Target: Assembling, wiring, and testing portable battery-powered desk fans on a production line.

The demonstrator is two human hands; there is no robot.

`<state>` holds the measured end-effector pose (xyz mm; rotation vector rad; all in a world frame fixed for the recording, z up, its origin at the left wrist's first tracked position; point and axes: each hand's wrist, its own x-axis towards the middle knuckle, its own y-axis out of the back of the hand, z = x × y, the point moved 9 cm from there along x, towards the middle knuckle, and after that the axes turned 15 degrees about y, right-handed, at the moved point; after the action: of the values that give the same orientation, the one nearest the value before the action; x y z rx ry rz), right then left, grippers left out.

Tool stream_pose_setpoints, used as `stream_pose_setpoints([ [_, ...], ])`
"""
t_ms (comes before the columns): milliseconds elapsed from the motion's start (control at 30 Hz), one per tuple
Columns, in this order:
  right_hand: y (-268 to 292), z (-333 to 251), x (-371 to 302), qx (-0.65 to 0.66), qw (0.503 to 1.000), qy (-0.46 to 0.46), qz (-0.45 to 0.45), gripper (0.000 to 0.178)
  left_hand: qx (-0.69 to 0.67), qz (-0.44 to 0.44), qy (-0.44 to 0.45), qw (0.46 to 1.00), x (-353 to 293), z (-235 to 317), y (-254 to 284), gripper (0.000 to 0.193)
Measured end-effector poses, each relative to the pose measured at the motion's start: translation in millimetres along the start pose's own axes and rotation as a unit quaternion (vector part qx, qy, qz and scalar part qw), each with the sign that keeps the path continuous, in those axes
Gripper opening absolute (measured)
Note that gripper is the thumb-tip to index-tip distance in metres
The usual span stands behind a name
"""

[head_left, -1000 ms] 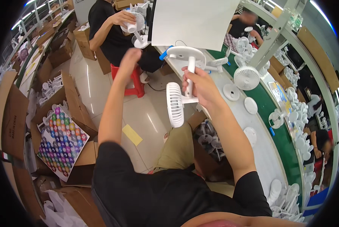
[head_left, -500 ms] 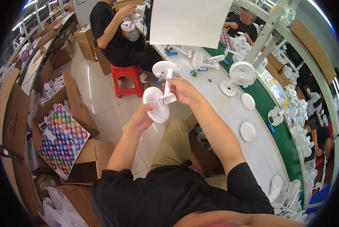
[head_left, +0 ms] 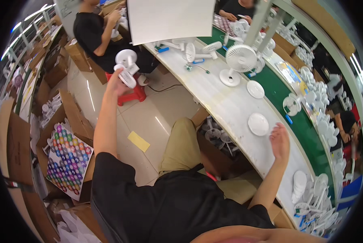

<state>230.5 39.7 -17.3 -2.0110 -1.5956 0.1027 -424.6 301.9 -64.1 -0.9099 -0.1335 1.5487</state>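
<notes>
In my left hand [head_left: 116, 84] is a small white desk fan [head_left: 126, 58], held over the floor to the left, its round base up and its grille low by my fingers. My right hand [head_left: 279, 141] hovers at the white worktable [head_left: 218, 99], empty, with fingers apart. Just left of those fingers lies a round white plastic disc [head_left: 258, 124]. Farther up the table is another such disc [head_left: 255, 89], and beyond it stands a whole white fan [head_left: 241, 58].
A green conveyor strip [head_left: 270, 95] runs along the table, with fan parts beside it. More fan parts [head_left: 319, 202] pile up at the near right. Cartons [head_left: 82, 158] stand to the left. A co-worker [head_left: 94, 34] sits on a red stool [head_left: 139, 95] ahead.
My left hand has carried the fan up and left. My right hand has let go of it and swung right, over the worktable. The view has shifted to the right.
</notes>
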Motion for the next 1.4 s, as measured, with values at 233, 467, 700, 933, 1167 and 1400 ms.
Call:
stream_pose_setpoints([
  [233, 132.9, -6.9, -58.8, 0.083, 0.976, 0.077, 0.188, 0.030, -0.015, -0.015, 0.035, 0.999, 77.0, 34.9, -12.0, 0.068],
  [467, 130.1, 0.1, -57.1, -0.036, 0.978, 0.039, 0.201, 0.022, 0.028, 0.014, 0.032, 0.999, 69.1, 40.6, -60.7, 0.071],
  [700, 72.0, 10.8, -18.8, -0.344, 0.926, 0.043, 0.147, 0.019, 0.010, 0.043, -0.016, 0.999, 66.5, 45.9, -54.2, 0.069],
  [933, -90.0, 117.5, 151.6, -0.549, 0.816, 0.178, 0.026, 0.016, 0.016, 0.028, -0.013, 0.999, 76.1, 44.2, -45.7, 0.063],
  [1167, -100.9, 167.0, 202.1, -0.615, 0.750, 0.239, 0.047, 0.017, 0.055, -0.099, 0.033, 0.993, 99.2, 65.4, -21.7, 0.059],
  [1400, -84.3, 176.8, 197.6, -0.549, 0.802, 0.231, 0.051, 0.018, 0.052, -0.072, -0.045, 0.995, 118.8, 109.3, -6.0, 0.059],
])
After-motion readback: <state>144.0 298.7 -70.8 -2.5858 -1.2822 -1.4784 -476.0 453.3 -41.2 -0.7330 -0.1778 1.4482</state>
